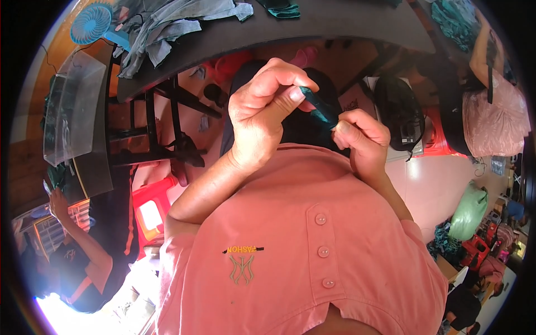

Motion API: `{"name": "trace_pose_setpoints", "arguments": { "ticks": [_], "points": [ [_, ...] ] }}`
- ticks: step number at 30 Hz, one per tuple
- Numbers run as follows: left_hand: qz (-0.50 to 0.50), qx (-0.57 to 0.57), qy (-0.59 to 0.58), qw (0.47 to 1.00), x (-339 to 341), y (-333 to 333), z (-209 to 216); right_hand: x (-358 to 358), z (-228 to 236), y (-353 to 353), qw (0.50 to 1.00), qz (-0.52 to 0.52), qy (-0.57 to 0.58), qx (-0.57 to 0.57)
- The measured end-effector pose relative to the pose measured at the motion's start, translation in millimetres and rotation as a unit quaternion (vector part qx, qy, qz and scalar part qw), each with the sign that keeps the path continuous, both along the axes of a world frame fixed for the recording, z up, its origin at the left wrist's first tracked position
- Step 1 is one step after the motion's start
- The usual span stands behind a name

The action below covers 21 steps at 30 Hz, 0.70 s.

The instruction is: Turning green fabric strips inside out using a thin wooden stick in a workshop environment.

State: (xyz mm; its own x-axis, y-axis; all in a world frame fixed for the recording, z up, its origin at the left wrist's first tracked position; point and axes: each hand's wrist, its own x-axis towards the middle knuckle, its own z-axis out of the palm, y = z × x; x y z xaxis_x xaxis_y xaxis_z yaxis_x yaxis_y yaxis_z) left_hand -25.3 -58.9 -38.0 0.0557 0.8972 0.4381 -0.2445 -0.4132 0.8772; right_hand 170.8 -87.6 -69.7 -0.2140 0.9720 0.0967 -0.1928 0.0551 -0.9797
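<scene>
A narrow strip of dark green, shiny fabric (320,109) is stretched between my two hands, above my lap. My left hand (262,106) pinches its upper end between thumb and forefinger. Lower and to the right, my right hand (362,135) grips the other end with curled fingers. The strip slants down from left to right and looks folded or rolled. Parts of both ends are hidden inside the fingers.
Ahead is a dark table (268,34) with grey-blue cloth pieces (173,28) and a blue fan (92,23). A black bag (397,111) sits right of my lap. A red stool (152,209) stands at left. Other people work on both sides.
</scene>
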Motion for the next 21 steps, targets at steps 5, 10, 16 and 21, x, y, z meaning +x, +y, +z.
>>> {"name": "trace_pose_setpoints", "arguments": {
  "ticks": [5, 10, 16, 21],
  "points": [
    [0.014, 0.036, 0.041, 0.998, -1.0, -3.7, 2.8, 0.0, -2.7, 0.8, 1.000, -0.016, 0.008, -0.010],
    [-0.017, 0.035, 0.015, 0.999, -2.8, -2.0, -4.8, 0.8, -2.8, 0.4, 0.999, -0.031, -0.003, -0.014],
    [-0.030, -0.056, -0.048, 0.997, 1.4, -2.8, -0.6, 1.0, -6.4, 3.9, 0.998, -0.058, -0.013, 0.026],
    [-0.075, -0.025, 0.002, 0.997, -4.2, 2.5, -2.1, 3.5, -8.6, 6.9, 0.997, -0.060, -0.024, 0.042]
  ]
}}
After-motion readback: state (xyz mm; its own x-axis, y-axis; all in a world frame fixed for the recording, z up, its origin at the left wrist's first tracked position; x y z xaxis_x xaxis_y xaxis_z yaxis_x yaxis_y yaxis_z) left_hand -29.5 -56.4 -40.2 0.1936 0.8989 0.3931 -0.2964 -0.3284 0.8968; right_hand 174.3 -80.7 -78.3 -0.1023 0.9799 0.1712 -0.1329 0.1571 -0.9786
